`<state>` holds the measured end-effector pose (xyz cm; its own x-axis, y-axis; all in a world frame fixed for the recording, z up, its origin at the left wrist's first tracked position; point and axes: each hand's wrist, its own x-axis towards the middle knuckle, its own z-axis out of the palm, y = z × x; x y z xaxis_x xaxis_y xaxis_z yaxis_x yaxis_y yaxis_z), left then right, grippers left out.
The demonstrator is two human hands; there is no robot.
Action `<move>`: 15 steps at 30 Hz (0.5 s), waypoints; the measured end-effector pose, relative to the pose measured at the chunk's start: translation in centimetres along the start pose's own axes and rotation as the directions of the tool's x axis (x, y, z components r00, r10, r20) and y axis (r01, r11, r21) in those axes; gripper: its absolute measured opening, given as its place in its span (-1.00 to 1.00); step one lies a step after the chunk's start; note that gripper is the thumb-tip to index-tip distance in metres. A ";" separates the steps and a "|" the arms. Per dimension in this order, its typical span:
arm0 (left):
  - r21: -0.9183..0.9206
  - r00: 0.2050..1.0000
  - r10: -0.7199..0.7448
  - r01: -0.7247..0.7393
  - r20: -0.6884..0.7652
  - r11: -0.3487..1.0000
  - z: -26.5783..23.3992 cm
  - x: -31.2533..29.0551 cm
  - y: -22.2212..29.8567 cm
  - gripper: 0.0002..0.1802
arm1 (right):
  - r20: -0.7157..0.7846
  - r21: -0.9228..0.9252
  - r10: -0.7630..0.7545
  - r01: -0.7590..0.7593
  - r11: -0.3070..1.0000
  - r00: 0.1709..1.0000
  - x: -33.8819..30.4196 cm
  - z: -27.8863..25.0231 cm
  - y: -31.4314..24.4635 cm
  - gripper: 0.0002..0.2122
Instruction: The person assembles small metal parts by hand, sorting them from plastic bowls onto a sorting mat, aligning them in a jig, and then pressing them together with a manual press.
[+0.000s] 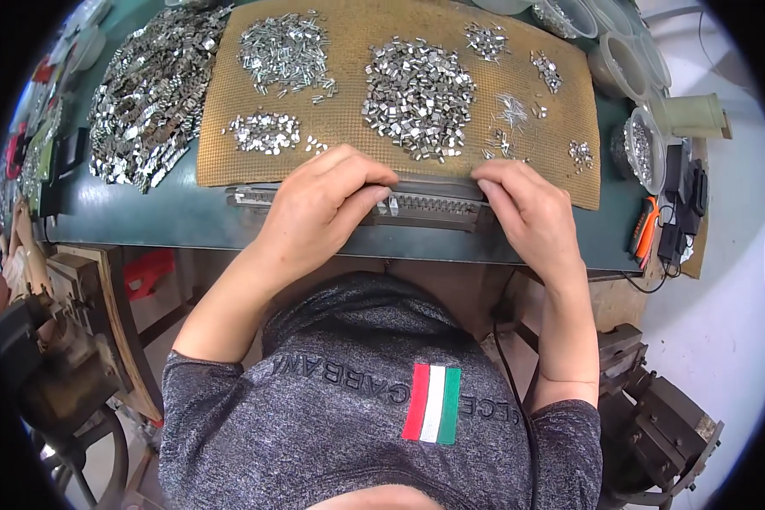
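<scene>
Jig: metal, near the surface's front edge; likely heavy, stiff, slick; best held by its ends. Left hand: thumb and forefinger nearly closed at mid-length. Right hand: likewise, towards the right end. Fingertip contact partly hidden; firm hold uncertain. Beyond: mat, tiny pieces, details indistinct.

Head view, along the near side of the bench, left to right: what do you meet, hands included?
Heap of linked metal strips → left hand → exposed toothed middle of the metal fixture → right hand → orange-handled tool → black box-shaped devices.
</scene>
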<state>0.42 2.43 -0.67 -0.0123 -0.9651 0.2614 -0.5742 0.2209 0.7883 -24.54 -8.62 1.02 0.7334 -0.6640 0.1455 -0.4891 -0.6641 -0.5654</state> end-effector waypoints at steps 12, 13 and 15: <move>0.000 0.998 0.055 -0.055 0.008 0.998 0.7 1.8 -0.2 -0.85 | -0.106 -0.288 -0.048 0.016 0.957 0.993 2.6 2.0 0.6 -0.91; -0.003 0.999 0.052 -0.052 0.009 0.999 0.8 1.9 -0.3 -0.85 | -0.077 -0.208 -0.035 0.018 0.978 0.996 2.4 1.4 0.3 -0.93; 0.006 0.999 0.045 -0.045 0.011 0.999 0.9 2.0 -0.4 -0.85 | -0.043 -0.125 -0.022 0.016 0.992 0.999 1.5 0.9 0.2 -0.93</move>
<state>-0.12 0.31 -1.02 -0.0472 -0.9556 0.2907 -0.5781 0.2635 0.7722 -23.13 -9.46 0.40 0.7231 -0.6634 0.1924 -0.5321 -0.7127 -0.4571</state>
